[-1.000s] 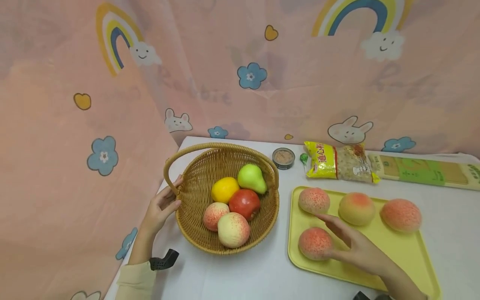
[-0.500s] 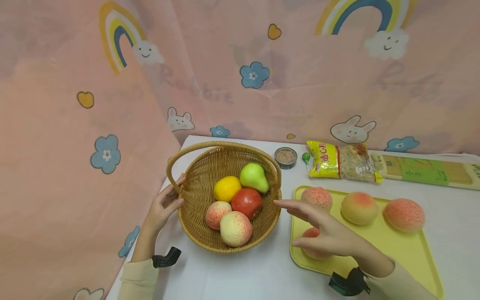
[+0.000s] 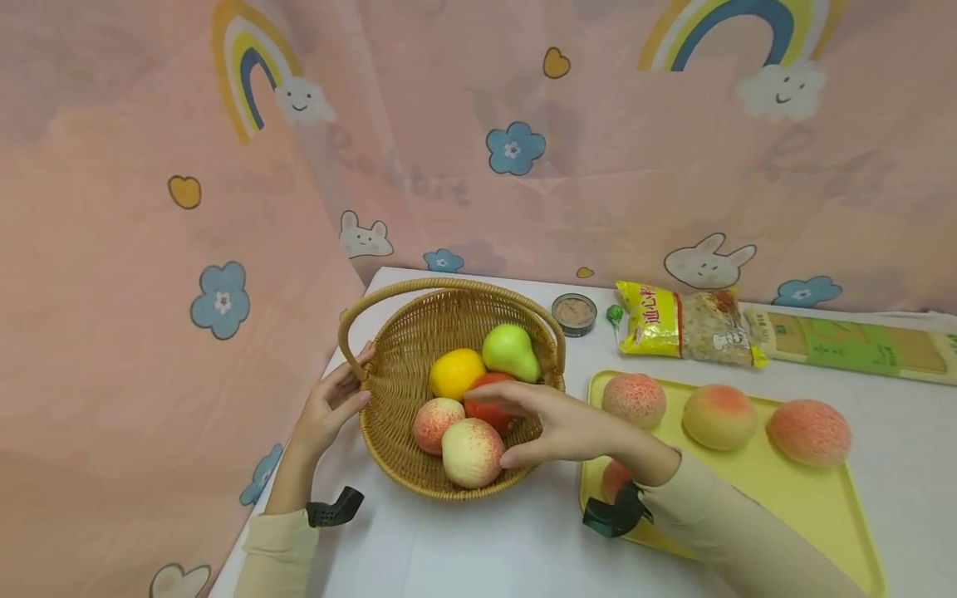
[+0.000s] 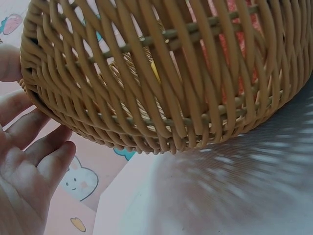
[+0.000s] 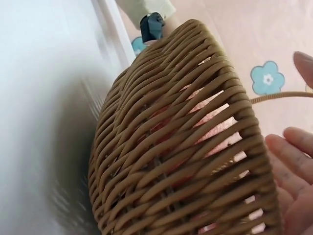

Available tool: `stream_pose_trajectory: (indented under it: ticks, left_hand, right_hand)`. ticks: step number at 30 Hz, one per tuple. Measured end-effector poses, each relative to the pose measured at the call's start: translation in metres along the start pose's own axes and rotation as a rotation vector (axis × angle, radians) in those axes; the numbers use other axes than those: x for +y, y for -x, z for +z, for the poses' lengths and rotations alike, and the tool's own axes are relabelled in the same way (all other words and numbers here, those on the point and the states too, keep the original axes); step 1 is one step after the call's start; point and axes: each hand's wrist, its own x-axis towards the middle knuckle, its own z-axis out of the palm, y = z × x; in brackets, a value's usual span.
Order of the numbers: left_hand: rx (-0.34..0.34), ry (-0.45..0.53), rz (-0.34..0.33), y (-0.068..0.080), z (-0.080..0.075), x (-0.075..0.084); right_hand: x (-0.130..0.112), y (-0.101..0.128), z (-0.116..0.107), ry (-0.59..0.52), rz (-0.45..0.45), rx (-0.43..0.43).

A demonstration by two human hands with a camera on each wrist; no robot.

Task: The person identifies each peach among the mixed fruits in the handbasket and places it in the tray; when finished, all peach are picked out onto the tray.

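A wicker basket (image 3: pixel 395 349) with a hoop handle holds a yellow citrus fruit (image 3: pixel 454 374), a green pear (image 3: pixel 510 352), a red apple (image 3: pixel 482 409) and two peaches (image 3: pixel 469 453). My right hand (image 3: pixel 523 425) reaches over the basket's front right. Its fingers are spread flat above the apple, and its thumb is beside the front peach; it grips nothing. My left hand (image 3: pixel 340 404) rests on the basket's left rim by the handle base, fingers relaxed. The wrist views show the basket wall (image 4: pixel 171 98) (image 5: pixel 171 161) close to each hand (image 4: pixel 24 161) (image 5: pixel 293 166).
To the right, a yellow tray (image 3: pixel 807 498) carries three peaches (image 3: pixel 719 417), plus one partly hidden by my right wrist. Behind stand a small tin (image 3: pixel 574 314), a yellow packet (image 3: pixel 682 324) and a flat green box (image 3: pixel 852 345). Pink curtain closes off the back and left.
My right hand left the front peach on the tray and moved left over the basket's fruit. The left hand and the basket have stayed put.
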Motion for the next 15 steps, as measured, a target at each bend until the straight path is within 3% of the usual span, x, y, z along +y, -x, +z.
stream_pose_trajectory:
  ticks: [7,15]
  left_hand:
    - [0.004,-0.009,-0.001,0.002,-0.001,-0.001]
    - [0.009,-0.052,0.026,0.001,0.0,-0.001]
  right_hand:
    - [0.002,-0.016,0.001,0.107,0.054,-0.091]
    - [0.006,-0.021,0.003,0.164,0.121,-0.114]
